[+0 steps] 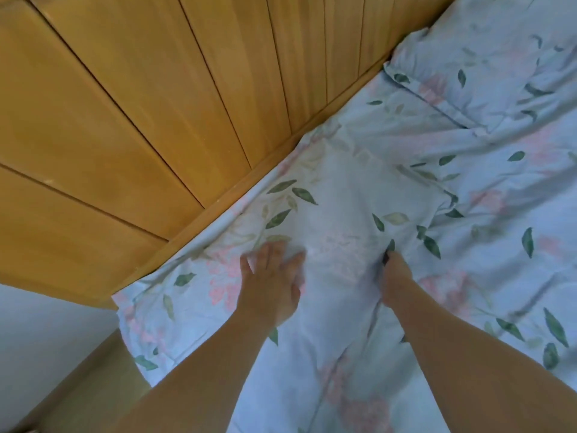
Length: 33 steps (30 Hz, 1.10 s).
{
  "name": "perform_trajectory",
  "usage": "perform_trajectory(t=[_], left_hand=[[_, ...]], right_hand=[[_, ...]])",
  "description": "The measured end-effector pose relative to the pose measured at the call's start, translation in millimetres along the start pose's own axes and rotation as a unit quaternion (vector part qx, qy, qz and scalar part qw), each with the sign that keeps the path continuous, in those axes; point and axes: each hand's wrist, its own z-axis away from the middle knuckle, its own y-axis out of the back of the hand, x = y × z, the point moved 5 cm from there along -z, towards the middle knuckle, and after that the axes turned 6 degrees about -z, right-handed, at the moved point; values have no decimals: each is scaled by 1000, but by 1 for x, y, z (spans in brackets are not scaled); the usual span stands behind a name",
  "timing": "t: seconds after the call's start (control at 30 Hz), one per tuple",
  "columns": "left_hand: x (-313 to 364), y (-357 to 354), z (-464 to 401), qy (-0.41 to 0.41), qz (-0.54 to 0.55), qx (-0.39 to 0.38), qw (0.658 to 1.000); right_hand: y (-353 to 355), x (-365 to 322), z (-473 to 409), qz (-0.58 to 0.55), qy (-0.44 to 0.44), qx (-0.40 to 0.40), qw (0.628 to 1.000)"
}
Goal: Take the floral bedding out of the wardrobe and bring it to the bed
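Although the head view looks straight down on the bed, several parts are hard to read. The fingers of the right hand (394, 278) go down into a dark fold of the floral bedding (337, 214), so only the back of the hand and the wrist show; I cannot tell if these fingers pinch the cloth or only push into it. The left hand (271, 281) is a little blurred at the fingertips. Both forearms are cut off by the lower edge of the picture. The bed under the cloth is hidden fully, and where one layer of fabric ends and the next begins is not clear, because the print is the same everywhere.

The floral bedding lies on the bed, pale blue with pink flowers and green leaves, and it is wrinkled. Its far side touches the wooden headboard (140, 120). The left hand rests flat on it with the fingers spread and almost straight, holding nothing. The right hand is to the right of it, at a crease, and a raised strip of the cloth lies between the two hands. A pillow (487, 67) in the same print lies at the upper right, well apart from the hands. A white wall (40, 332) shows at the lower left.
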Motion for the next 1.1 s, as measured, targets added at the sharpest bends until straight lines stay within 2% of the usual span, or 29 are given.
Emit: perform_trajectory(t=[0.13,0.2,0.3,0.4,0.5,0.6,0.63,0.7,0.77,0.87,1.0,1.1], left_hand=[[19,-9,-57,-69,-6,-37,997],[14,-25,-70,-51,-11,-72,996],[-3,-45,-85,-18,-30,-125,992],[-6,-53,-97,3,-20,-162,987],[5,-54,-99,11,-8,-178,984],[7,-51,-94,3,-16,-159,987],[7,-50,-92,-3,-22,-149,989],[7,-49,-86,-10,-32,-126,992],[10,-47,-82,-15,-37,-110,993],[15,-37,-79,-28,-45,-91,994],[21,-3,-67,-40,-8,-93,995],[26,39,-49,-53,6,-58,997]], right_hand=[[-7,-38,-24,-210,-4,-7,978],[-4,-46,-41,-233,-4,-1,973],[4,-58,-59,-168,-10,43,985],[9,-79,-59,-7,83,109,990],[30,-97,-60,84,149,167,971],[65,-106,-57,218,161,241,932],[74,-103,-51,214,157,255,930],[76,-92,-45,262,131,233,927],[66,-82,-39,298,141,222,918],[45,-64,-32,262,106,189,940],[33,-62,3,211,149,157,953],[29,-72,56,254,199,112,940]])
